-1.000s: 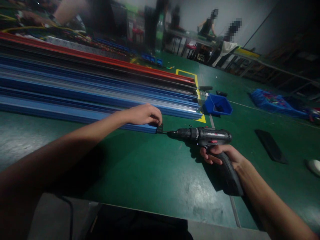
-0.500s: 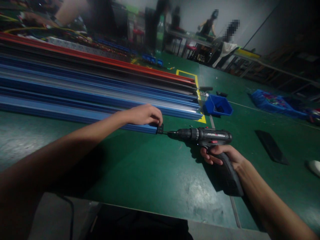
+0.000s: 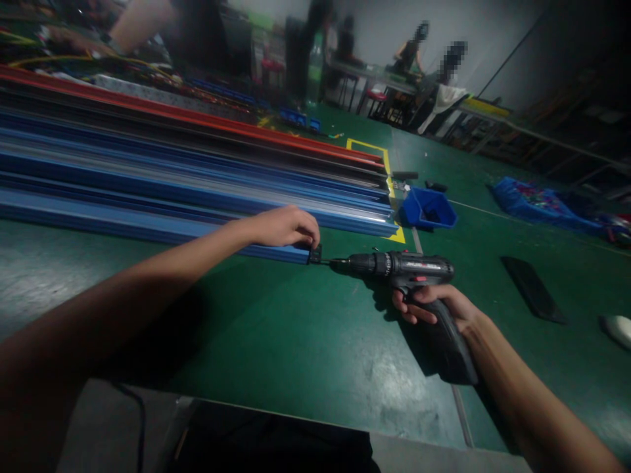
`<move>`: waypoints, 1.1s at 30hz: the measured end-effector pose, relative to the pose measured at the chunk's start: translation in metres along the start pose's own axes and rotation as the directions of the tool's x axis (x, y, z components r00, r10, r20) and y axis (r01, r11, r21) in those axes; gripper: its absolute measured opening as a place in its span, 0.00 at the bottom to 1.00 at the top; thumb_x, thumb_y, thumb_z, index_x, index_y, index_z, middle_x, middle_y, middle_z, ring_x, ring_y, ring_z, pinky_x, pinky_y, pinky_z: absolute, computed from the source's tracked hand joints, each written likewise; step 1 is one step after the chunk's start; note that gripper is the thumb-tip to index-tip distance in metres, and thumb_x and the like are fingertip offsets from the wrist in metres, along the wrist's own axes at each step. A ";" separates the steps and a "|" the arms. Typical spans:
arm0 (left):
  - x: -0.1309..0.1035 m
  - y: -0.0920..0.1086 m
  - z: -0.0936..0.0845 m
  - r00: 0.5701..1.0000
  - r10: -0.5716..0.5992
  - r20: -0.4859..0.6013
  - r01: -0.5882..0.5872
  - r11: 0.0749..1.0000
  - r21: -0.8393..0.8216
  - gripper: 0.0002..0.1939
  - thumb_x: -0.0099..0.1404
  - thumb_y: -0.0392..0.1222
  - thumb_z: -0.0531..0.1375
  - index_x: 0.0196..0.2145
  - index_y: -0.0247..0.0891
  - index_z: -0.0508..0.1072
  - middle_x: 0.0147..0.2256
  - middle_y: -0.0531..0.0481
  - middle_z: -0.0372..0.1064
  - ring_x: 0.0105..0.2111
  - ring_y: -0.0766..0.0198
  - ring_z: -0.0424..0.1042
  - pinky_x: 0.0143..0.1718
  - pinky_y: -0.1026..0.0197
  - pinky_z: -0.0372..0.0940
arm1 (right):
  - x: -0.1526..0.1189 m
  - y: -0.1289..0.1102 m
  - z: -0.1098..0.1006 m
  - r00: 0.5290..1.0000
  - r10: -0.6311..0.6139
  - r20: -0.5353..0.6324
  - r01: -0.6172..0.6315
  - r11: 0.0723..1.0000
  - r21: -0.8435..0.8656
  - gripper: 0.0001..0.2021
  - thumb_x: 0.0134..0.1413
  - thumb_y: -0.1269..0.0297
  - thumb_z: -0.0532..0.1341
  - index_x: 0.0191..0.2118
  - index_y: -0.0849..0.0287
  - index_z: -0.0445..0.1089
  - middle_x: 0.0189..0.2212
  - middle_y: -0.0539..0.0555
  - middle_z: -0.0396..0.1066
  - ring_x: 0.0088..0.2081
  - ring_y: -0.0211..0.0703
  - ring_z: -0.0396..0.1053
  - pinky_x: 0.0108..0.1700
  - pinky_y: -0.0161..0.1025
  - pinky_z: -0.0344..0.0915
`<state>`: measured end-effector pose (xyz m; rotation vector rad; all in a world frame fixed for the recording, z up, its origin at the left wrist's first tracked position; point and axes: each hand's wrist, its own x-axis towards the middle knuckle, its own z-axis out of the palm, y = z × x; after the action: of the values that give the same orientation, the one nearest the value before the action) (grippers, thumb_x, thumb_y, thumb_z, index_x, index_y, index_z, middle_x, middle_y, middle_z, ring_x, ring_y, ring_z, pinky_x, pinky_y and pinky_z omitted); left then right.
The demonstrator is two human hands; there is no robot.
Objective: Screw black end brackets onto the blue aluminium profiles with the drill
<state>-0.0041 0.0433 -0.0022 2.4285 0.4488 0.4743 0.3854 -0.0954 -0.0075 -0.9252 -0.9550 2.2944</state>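
Observation:
A long blue profile (image 3: 280, 253) lies nearest to me on the green table, with a small black end piece (image 3: 316, 254) at its right end. My left hand (image 3: 286, 226) rests closed over that end, its fingertips at the black piece. A black power drill (image 3: 419, 265) is gripped by its handle in my right hand (image 3: 438, 303), the fingers wrapped round it. The drill points left, and the tip of its bit meets the black end piece. Whether a screw sits at the tip is too small to tell.
More blue profiles (image 3: 355, 213), black ones and a red one (image 3: 315, 141) lie behind. To the right are a blue bin (image 3: 428, 207), a flat black object (image 3: 532, 289) and a blue tray (image 3: 532, 200). A person's arm (image 3: 142, 26) reaches in at the upper left.
The drill and my right hand appear very slightly further left. My left hand and the blue profile are practically where they were.

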 end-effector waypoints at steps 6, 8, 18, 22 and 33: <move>0.000 -0.001 0.000 1.000 -0.009 -0.005 0.009 1.000 0.002 0.11 0.68 0.30 0.60 0.36 0.39 0.82 0.38 0.49 0.81 0.37 0.67 0.78 0.41 0.68 0.66 | 0.000 -0.001 0.001 1.000 -0.005 0.002 0.005 1.000 0.011 0.13 0.56 0.70 0.65 0.44 0.74 0.80 0.36 0.61 0.79 0.20 0.29 0.63 0.39 0.35 0.75; 0.000 -0.001 0.001 1.000 -0.013 -0.008 0.013 1.000 -0.002 0.11 0.68 0.30 0.60 0.36 0.39 0.83 0.38 0.49 0.81 0.37 0.67 0.78 0.41 0.68 0.66 | 0.000 -0.001 0.002 1.000 -0.007 0.006 0.007 1.000 0.004 0.13 0.56 0.70 0.65 0.44 0.73 0.80 0.36 0.61 0.79 0.20 0.28 0.63 0.40 0.36 0.74; -0.001 -0.001 0.001 1.000 0.002 -0.014 -0.002 1.000 0.008 0.11 0.68 0.29 0.60 0.36 0.39 0.82 0.37 0.50 0.81 0.36 0.67 0.77 0.40 0.68 0.65 | 0.000 -0.001 0.001 1.000 -0.004 0.018 0.004 1.000 0.002 0.12 0.57 0.70 0.66 0.44 0.72 0.79 0.37 0.60 0.79 0.20 0.28 0.65 0.40 0.35 0.75; -0.001 -0.001 0.001 1.000 -0.012 -0.016 0.012 1.000 0.003 0.11 0.68 0.28 0.60 0.36 0.39 0.82 0.37 0.50 0.81 0.36 0.67 0.77 0.40 0.68 0.65 | 0.000 -0.001 0.002 1.000 -0.004 0.025 0.003 1.000 0.015 0.13 0.57 0.70 0.66 0.45 0.74 0.80 0.37 0.61 0.80 0.21 0.27 0.66 0.41 0.34 0.75; -0.001 -0.001 0.001 1.000 -0.010 -0.010 0.010 1.000 0.021 0.11 0.69 0.29 0.60 0.36 0.38 0.82 0.37 0.50 0.80 0.36 0.68 0.77 0.40 0.69 0.65 | 0.002 0.000 0.003 0.999 -0.024 0.045 0.024 1.000 0.002 0.13 0.58 0.70 0.65 0.45 0.72 0.81 0.37 0.60 0.80 0.20 0.27 0.64 0.40 0.35 0.75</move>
<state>-0.0045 0.0432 -0.0040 2.4435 0.4722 0.4800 0.3822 -0.0953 -0.0063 -0.8604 -0.9782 2.3046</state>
